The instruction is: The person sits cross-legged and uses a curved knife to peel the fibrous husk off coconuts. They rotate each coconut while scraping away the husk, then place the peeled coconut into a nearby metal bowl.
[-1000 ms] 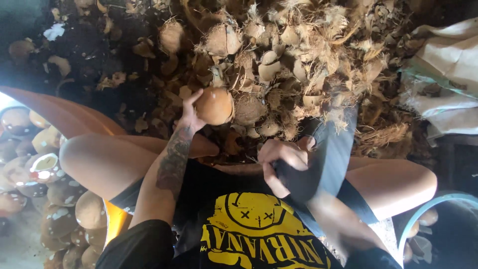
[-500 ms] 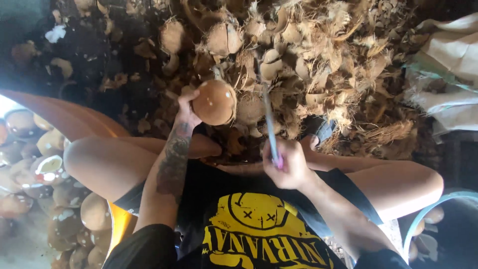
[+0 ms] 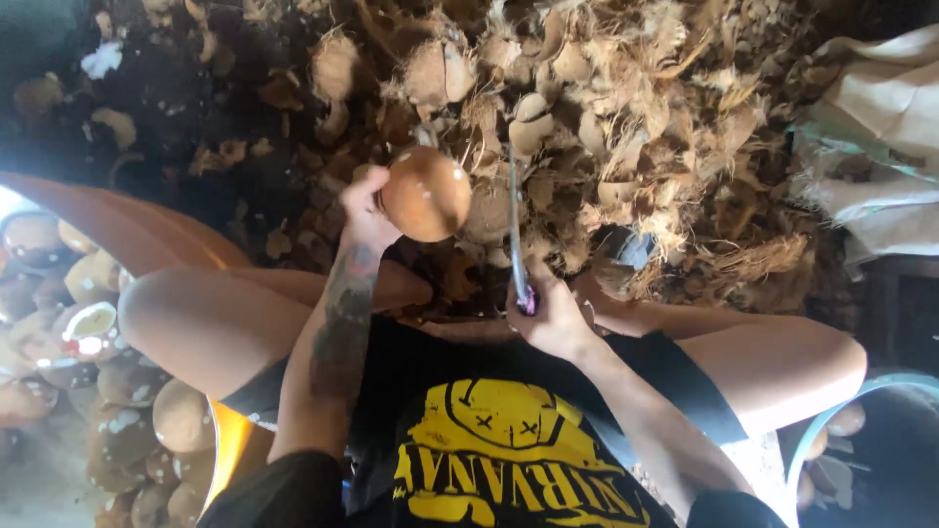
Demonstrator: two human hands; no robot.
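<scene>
**Seated worker: coconut in left hand, blade in right**

Packages: pale sacking (image 3: 885,127) lies folded at the upper right edge, with a green strip across it. No labels legible.

Hands: the left hand (image 3: 367,210) is closed around the side of a round brown coconut (image 3: 425,194), fingers wrapped behind it, holding it up over the knees. The right hand (image 3: 550,315) is fisted tight on the handle of a long thin blade (image 3: 513,220), which stands nearly upright just beside the coconut — contact cannot be confirmed.

Surroundings: a deep heap of fibrous husk scraps (image 3: 636,127) fills the ground ahead of both hands and partly hides the lower blade.

Containers: an orange basin (image 3: 127,230) at the left, its rim curving past the left thigh, with peeled coconuts (image 3: 93,323) piled there — some split open, showing white inside. A pale blue rim (image 3: 851,406) shows at lower right; its contents are unclear.
</scene>
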